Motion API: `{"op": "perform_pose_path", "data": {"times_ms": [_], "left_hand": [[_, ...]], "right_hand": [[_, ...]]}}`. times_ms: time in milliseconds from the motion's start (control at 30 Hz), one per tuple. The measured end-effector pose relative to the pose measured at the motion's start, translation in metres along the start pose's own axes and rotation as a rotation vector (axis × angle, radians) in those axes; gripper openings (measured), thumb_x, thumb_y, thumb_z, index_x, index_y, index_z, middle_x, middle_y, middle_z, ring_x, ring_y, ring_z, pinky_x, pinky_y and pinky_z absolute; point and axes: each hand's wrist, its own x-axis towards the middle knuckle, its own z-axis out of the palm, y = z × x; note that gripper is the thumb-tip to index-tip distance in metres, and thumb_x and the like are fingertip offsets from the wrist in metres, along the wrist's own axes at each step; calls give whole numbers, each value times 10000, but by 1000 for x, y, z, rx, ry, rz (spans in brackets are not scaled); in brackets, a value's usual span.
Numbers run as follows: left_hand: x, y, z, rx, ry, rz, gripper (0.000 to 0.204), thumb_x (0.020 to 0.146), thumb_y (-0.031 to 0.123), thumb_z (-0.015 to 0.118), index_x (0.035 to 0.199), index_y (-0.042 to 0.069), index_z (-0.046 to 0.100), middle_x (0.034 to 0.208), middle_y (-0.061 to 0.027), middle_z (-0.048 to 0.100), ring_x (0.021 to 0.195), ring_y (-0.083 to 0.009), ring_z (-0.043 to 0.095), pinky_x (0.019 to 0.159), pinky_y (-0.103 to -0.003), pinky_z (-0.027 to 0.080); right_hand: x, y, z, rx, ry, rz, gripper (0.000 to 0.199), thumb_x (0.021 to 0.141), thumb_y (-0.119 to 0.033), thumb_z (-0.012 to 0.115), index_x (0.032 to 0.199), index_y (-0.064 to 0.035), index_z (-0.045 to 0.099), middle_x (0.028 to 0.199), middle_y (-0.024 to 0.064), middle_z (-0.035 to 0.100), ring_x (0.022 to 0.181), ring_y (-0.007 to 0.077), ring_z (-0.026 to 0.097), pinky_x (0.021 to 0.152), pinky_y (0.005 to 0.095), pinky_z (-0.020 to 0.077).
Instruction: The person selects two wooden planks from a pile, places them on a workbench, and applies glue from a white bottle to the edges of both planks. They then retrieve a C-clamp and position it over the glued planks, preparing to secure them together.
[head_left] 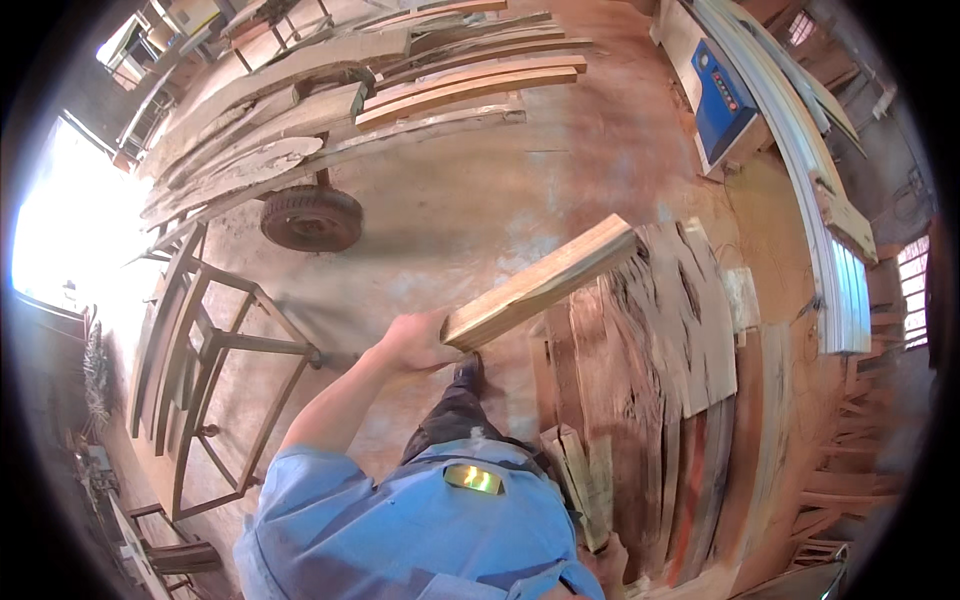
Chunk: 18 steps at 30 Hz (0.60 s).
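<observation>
My left hand [418, 340] is closed around the near end of a squared wooden beam [545, 280]. The beam slants up and away to the right, in front of my body, with its far end over a stack of rough planks [690, 310]. Low on the right, partly hidden by my blue shirt, my right hand [608, 565] is beside the lower ends of some narrow pale wood strips [575, 470]. Its fingers do not show well enough to tell whether they grip the strips.
A metal frame stand [255, 345] is on my left. Beyond it, long boards [300, 110] lie on a rack with a rubber wheel [312, 218]. At the far right are a blue control box [722, 105] and a long pale rail [845, 290]. Loose offcuts [850, 480] lie along the right side.
</observation>
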Motion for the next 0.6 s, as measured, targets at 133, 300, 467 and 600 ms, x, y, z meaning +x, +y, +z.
{"op": "perform_pose_path", "data": {"times_ms": [133,300,467,600], "left_hand": [[23,-56,-7,-62,-22,-116,679,676,527,742,1100,15,608,1041,-224,674,1004,-380,638,858,-442,488],[38,-124,-11,-172,-30,-210,680,668,524,753,1114,29,617,1056,-208,684,1017,-377,646,879,-432,497],[33,-177,-13,-249,22,-243,648,672,505,777,1073,23,611,1039,-212,684,1026,-379,644,883,-431,496],[11,-203,-25,-391,75,-288,606,652,449,819,1021,17,606,1008,-225,680,1008,-389,640,861,-424,491]], "right_hand": [[8,-133,-11,56,-25,59,484,717,-333,799,1001,-6,583,877,223,687,837,404,680,709,412,527],[61,-193,8,-84,108,-73,477,681,-243,812,1023,10,595,869,248,676,851,421,681,719,431,524],[95,-312,8,44,140,-125,457,691,-164,793,1068,8,600,893,247,677,879,408,681,744,430,520],[123,-367,9,99,122,-218,440,712,-113,740,1107,17,598,958,169,677,909,283,667,804,374,511]]}}
